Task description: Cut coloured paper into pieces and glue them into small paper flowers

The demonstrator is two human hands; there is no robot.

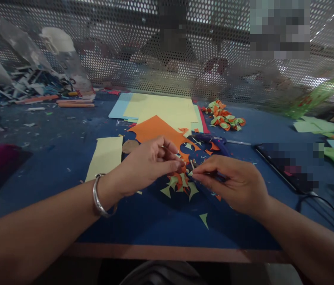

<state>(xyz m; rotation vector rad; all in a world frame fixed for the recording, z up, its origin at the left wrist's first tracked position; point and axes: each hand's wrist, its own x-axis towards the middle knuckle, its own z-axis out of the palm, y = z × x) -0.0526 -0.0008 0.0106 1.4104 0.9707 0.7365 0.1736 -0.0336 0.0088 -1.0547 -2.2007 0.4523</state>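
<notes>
My left hand, with a silver bangle at the wrist, hovers over paper scraps with thumb and fingers pinched together. Whatever sits between those fingertips is too small to make out. Just across from it, my right hand pinches a small pale-green paper piece. Below and between both hands lie cut green and orange paper scraps. Behind the left hand is an orange paper sheet with curved cut-outs along its edge. A dark blue glue gun lies beyond the right hand.
Cream paper sheets are stacked at the back, near a pile of curled paper pieces. A cream strip lies left. A phone with a cable is at right. A bottle stands back left, before a perforated metal panel.
</notes>
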